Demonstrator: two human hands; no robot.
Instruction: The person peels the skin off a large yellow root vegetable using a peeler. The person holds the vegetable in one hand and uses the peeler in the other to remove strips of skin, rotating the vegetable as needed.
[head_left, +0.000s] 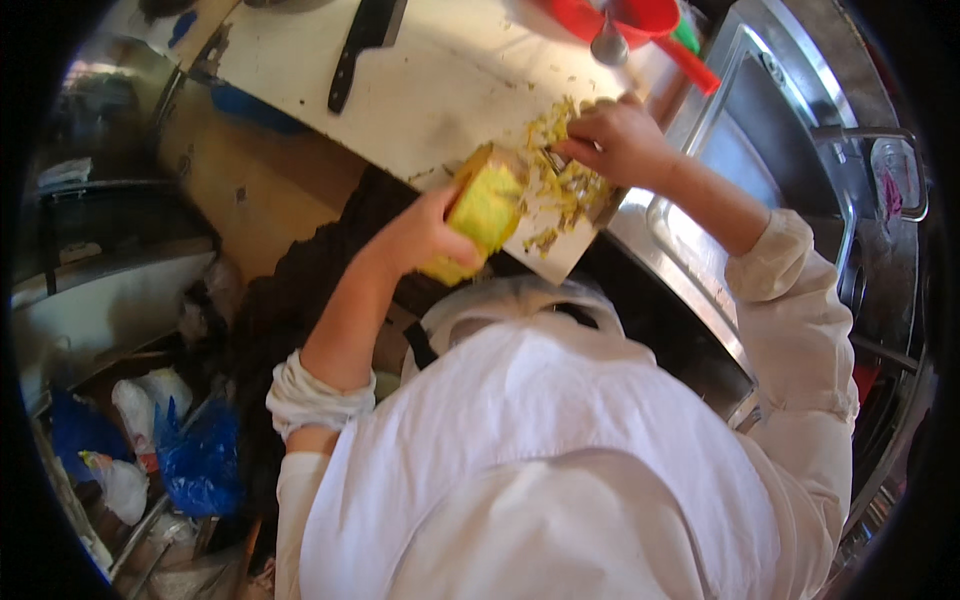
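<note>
My left hand (435, 232) grips a large, blocky yellow-green piece of fruit or vegetable (487, 206), tilted over the near edge of the white cutting board (442, 97). Its exact kind is not clear. To the right, my right hand (619, 142) is curled around a small metal tool (556, 159), mostly hidden by the fingers and blurred. Beneath and around that hand, yellow and brown peel scraps (559, 206) are scattered on the board. A black-handled cleaver (346, 75) lies farther up the board, its blade running out of view.
At the top right sit a red plastic vessel (652, 19) with a handle and a metal spoon (609, 48). A stainless steel sink (757, 150) borders the board on the right. Blue plastic bags (196, 457) lie low on the left.
</note>
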